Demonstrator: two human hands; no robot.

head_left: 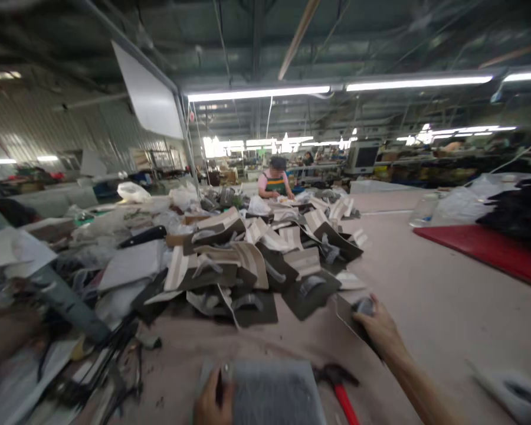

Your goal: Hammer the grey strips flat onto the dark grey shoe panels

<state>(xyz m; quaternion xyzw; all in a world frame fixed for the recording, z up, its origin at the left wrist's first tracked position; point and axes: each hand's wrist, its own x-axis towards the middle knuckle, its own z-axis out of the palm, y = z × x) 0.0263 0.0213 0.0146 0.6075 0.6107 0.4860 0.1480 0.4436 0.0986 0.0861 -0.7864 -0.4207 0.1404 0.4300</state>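
My right hand (377,328) reaches forward and is closed on a dark flat shoe-upper piece (351,311) at the near edge of a big pile of similar dark and beige pieces (256,260). My left hand (210,400) rests at the bottom of the view on the left edge of a grey block (274,392), its fingers closed around a thin dark tool (219,383) that I cannot make out. A hammer with a red handle (343,392) lies just right of the block, between my hands.
A long beige table (425,295) runs away from me. Clutter of papers, bags and tools (71,283) fills the left side. A red mat (487,248) with dark material lies at the right. Another person (275,177) works at the far end.
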